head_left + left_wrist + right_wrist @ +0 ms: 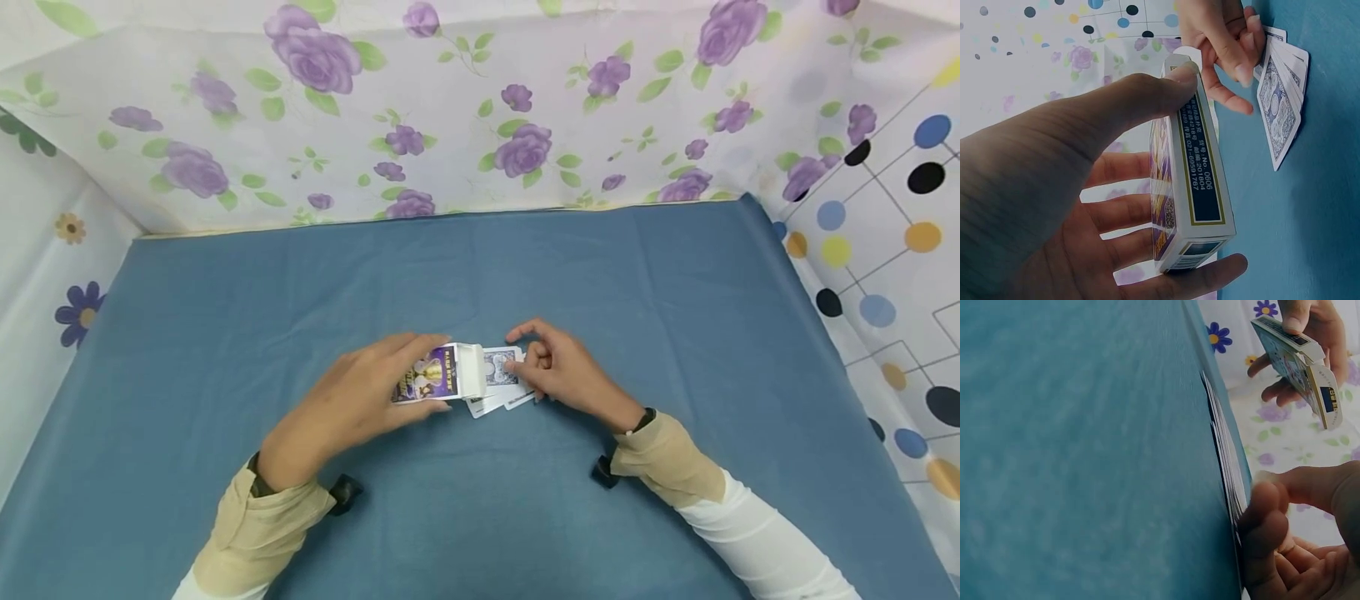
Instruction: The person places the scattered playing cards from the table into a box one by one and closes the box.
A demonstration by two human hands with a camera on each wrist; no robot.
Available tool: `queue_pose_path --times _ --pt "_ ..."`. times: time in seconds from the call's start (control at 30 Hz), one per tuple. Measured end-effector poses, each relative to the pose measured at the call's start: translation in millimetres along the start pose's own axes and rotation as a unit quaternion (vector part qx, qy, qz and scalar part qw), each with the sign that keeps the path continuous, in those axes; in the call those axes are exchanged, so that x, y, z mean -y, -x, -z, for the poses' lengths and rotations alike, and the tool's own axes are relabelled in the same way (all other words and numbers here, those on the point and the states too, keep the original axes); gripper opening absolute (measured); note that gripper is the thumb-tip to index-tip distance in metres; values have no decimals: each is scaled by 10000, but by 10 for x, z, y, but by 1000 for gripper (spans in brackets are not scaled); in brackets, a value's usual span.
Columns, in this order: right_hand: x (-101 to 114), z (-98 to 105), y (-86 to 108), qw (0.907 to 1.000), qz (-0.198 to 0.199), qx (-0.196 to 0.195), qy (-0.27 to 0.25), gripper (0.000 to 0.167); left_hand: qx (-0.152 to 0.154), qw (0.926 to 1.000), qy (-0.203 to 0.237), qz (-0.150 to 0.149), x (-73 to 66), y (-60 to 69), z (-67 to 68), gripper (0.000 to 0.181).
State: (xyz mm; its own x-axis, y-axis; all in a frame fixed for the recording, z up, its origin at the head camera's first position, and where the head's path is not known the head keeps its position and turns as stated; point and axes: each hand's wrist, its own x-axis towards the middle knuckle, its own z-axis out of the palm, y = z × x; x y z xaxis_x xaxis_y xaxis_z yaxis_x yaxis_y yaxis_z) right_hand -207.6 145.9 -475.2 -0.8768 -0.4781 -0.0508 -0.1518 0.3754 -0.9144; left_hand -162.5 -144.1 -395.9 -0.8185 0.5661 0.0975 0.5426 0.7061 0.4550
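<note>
Left hand: the left hand (360, 392) grips the box, thumb along one narrow edge and fingers spread about the other side.
Card box: the card box (433, 375) sits in that grip, near the middle of the table; its purple face with a gold cup shows in the head view; a narrow side printed "No. 0606" shows in the left wrist view.
Box flap: the white flap (471, 371) stands out at the end toward the cards.
Right hand: the right hand (566, 371) holds nothing, its index finger reaching out and the other fingers loosely curled; its thumb lies over the cards in the head view, though whether it touches them is hard to tell.
Cards: the playing cards (1280, 103) lie in a loose, uneven fan between the two hands; blue-and-white patterned backs face up.
Table: a blue cloth (480, 525) covers it; the cards rest directly on this.
Sleeves: white, with beige cuffs (667, 458); a black device (347, 494) sits by each wrist.
Backdrop: a purple-flowered sheet (450, 75) behind the table; a dotted sheet (877, 312) at the right.
</note>
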Motion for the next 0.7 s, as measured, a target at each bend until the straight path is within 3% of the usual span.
queue_pose_path --times 0.17,0.4,0.7 --pt "28 24 -20 9996 -155 244 50 43 -43 10000 1 88 35 10 24 68" --pt "104 37 -56 9960 -342 446 700 42 -126 9998 -5 129 56 26 79 67" --pt "107 26 -56 9959 -261 441 749 40 -186 9998 43 101 69 41 98 67"
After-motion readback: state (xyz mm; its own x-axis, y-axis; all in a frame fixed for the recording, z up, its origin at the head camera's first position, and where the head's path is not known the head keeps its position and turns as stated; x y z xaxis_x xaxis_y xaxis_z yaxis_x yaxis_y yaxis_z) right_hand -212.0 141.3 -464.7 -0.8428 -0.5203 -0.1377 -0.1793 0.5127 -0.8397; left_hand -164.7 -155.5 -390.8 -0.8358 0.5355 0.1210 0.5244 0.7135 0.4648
